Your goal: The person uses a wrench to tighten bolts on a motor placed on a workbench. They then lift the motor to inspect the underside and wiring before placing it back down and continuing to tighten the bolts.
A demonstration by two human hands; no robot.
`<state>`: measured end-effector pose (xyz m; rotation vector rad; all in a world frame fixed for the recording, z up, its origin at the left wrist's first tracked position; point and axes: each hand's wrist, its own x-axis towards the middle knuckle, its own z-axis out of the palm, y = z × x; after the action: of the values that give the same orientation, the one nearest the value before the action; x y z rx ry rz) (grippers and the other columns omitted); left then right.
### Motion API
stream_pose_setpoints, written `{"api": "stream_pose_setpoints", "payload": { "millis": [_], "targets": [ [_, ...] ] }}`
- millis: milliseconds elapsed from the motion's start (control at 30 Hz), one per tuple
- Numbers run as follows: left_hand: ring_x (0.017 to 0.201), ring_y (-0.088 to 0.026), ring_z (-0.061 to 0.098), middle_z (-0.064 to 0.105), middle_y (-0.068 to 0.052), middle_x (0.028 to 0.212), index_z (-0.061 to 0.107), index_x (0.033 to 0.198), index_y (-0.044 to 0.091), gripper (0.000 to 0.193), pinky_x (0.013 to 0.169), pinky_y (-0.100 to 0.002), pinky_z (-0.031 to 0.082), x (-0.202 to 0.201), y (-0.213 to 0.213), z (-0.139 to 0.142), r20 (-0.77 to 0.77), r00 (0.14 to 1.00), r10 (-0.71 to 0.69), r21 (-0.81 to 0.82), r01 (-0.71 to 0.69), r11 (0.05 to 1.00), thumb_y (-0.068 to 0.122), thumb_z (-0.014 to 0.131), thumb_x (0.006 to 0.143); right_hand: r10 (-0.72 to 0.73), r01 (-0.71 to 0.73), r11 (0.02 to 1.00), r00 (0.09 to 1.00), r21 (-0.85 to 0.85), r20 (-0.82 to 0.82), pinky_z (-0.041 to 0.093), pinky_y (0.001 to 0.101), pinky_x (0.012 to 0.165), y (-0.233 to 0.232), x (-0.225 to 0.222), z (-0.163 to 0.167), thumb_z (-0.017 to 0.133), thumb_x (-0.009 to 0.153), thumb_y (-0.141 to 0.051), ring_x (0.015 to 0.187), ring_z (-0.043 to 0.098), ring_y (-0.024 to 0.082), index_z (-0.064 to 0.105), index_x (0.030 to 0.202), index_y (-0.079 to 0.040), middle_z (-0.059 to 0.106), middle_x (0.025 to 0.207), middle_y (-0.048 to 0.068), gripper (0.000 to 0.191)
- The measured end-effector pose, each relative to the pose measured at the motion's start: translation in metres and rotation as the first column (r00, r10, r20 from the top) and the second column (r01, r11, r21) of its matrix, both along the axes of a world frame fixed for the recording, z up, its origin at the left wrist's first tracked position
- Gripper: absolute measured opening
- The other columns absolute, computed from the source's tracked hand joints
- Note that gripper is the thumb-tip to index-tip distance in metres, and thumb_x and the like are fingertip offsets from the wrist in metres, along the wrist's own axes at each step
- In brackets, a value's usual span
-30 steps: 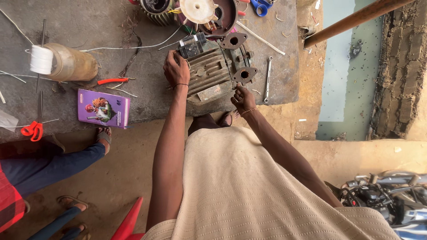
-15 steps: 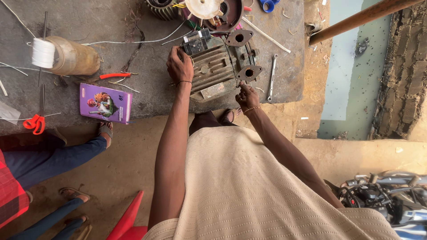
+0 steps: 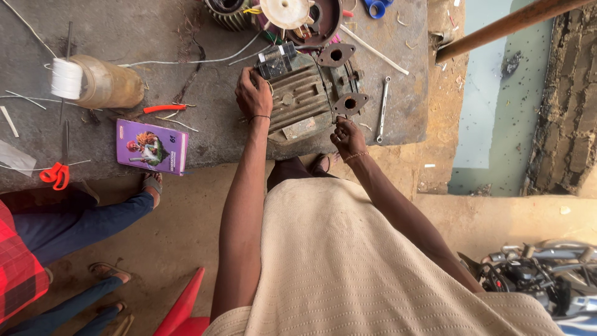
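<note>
Two hands steady the ribbed motor housing: left hand grips its edge, right hand pinches its flange.

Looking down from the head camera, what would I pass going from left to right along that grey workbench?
Orange-handled scissors → spool of white thread → purple booklet → left hand → ribbed grey motor housing → right hand → wrench.
</note>
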<state>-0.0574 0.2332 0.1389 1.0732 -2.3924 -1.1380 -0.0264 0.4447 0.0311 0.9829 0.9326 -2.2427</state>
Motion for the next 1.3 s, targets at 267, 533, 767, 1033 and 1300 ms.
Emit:
{"api": "stream_pose_setpoints", "payload": {
  "millis": [267,533,767,1033,1300],
  "targets": [
    [0.092,-0.031,0.072,0.073,-0.011,0.098,0.065,0.098,0.006,0.029,0.074,-0.047,0.052,-0.001,0.000,0.004,0.003,1.000,-0.010,-0.004,0.010,1.000,0.027,0.045,0.101,-0.007,0.008,1.000,0.999,-0.010,0.037,0.050,0.0281,0.061,-0.001,0.001,0.004,0.075,0.088,-0.013,0.061,0.049,0.011,0.069,0.099,-0.003,0.058,0.074,0.000,0.015],
    [0.091,-0.030,0.071,0.073,-0.010,0.098,0.065,0.098,0.007,0.029,0.073,-0.047,0.052,-0.001,0.002,0.009,0.006,1.000,-0.003,0.006,0.003,1.000,0.027,0.045,0.100,0.054,-0.054,0.998,0.999,0.041,-0.005,0.051,0.0272,0.063,-0.001,0.000,0.009,0.074,0.090,-0.012,0.063,0.049,0.008,0.069,0.098,-0.005,0.059,0.076,-0.003,0.012],
    [0.088,-0.026,0.073,0.073,-0.007,0.097,0.066,0.099,0.009,0.029,0.072,-0.044,0.054,-0.001,0.000,0.010,0.018,1.000,-0.008,0.043,0.007,0.999,0.028,0.044,0.099,0.045,-0.045,0.998,0.999,0.041,0.011,0.045,0.0281,0.057,0.000,-0.001,0.009,0.072,0.095,-0.016,0.057,0.044,0.008,0.068,0.097,-0.007,0.053,0.070,-0.004,0.010],
    [0.090,-0.027,0.072,0.072,-0.009,0.097,0.065,0.098,0.006,0.029,0.073,-0.045,0.053,0.000,0.002,0.012,0.008,1.000,-0.017,0.006,0.016,1.000,0.027,0.045,0.100,0.043,-0.041,0.998,0.999,0.053,-0.030,0.040,0.0270,0.054,-0.001,0.001,0.004,0.078,0.099,-0.016,0.056,0.041,0.008,0.064,0.095,-0.007,0.052,0.069,-0.005,0.017],
    [0.090,-0.028,0.072,0.073,-0.009,0.098,0.065,0.098,0.007,0.029,0.073,-0.046,0.053,0.000,0.002,0.013,-0.001,1.000,-0.006,0.006,0.006,1.000,0.027,0.045,0.100,0.027,-0.025,0.999,0.997,0.029,-0.068,0.036,0.0248,0.051,-0.003,0.003,0.005,0.077,0.096,-0.017,0.055,0.039,0.007,0.068,0.099,-0.005,0.052,0.069,-0.005,0.015]
  ]
}}
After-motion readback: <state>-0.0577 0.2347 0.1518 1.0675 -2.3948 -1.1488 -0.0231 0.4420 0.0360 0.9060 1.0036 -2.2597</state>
